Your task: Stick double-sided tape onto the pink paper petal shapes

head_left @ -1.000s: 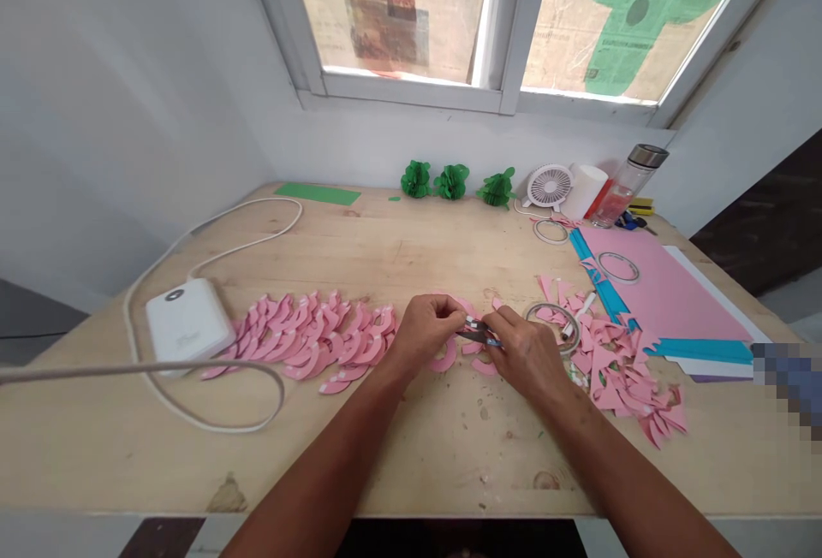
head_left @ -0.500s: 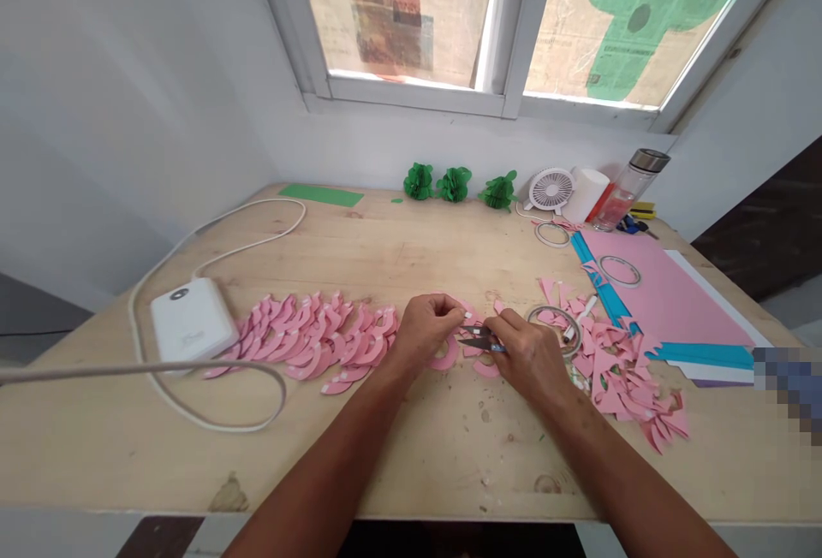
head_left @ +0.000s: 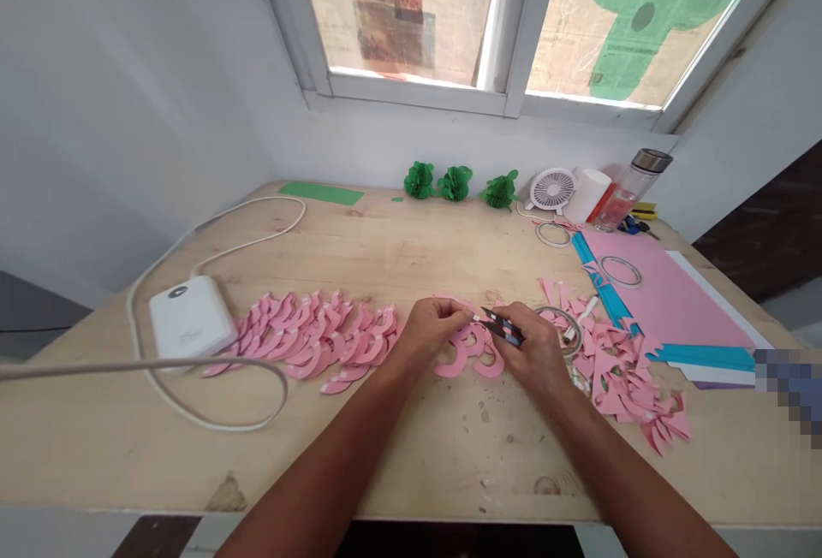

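My left hand point(head_left: 435, 329) is closed in a pinch, with a small white bit and the edge of a pink paper piece point(head_left: 479, 321) at its fingertips; most of that piece is hidden. My right hand point(head_left: 532, 342) is wrapped round small dark-bladed scissors point(head_left: 502, 326), their blades slightly apart and pointing left at the pinched fingertips. Curved pink paper cutouts point(head_left: 455, 359) lie on the table just below and between my hands. Left of my left hand, many overlapping pink arcs point(head_left: 314, 340) with white ends are laid out in rows.
Pink scraps point(head_left: 626, 378) and a tape roll point(head_left: 574, 331) lie right of my right hand. Pink sheets point(head_left: 668, 284) are beyond them. A white device point(head_left: 193, 318) with a looping cable sits left. Green paper balls point(head_left: 455, 184), a small fan point(head_left: 552, 190) and a bottle point(head_left: 633, 190) line the back.
My left fingertips have shifted slightly right. The scissors have turned and risen a little, their blades now pointing up and left, and more pink cutouts show beneath.
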### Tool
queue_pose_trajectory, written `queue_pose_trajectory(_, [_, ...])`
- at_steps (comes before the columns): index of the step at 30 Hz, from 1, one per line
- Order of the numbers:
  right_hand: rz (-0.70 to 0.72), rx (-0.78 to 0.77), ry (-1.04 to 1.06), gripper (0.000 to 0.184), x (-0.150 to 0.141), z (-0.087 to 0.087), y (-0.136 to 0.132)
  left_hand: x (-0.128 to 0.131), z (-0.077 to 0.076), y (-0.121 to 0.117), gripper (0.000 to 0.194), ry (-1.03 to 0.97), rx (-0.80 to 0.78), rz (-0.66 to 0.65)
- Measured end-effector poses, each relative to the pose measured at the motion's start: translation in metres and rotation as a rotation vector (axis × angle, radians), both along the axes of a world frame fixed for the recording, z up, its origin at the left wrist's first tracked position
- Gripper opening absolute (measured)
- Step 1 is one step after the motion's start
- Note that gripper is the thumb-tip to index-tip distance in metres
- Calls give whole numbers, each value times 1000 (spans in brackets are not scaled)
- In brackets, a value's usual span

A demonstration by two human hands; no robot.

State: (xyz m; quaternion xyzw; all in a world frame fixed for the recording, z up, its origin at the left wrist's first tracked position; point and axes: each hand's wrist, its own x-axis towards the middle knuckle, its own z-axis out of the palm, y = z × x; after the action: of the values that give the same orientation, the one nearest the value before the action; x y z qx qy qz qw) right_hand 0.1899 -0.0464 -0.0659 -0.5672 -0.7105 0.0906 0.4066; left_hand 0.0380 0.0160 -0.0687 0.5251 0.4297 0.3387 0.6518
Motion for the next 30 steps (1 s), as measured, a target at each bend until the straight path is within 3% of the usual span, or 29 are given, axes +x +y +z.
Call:
queue_pose_trajectory(10, [26, 13, 49, 10, -4, -1, -1, 2, -3, -4, 14, -24, 23, -47])
queue_pose_trajectory(20, [13, -70, 112, 5, -5, -1, 1, 2, -12, -3, 17, -9, 157, -64])
queue_pose_trajectory(30, [-31, -241, 354, 14, -7, -4, 2, 3, 3, -7, 19, 72, 160, -55])
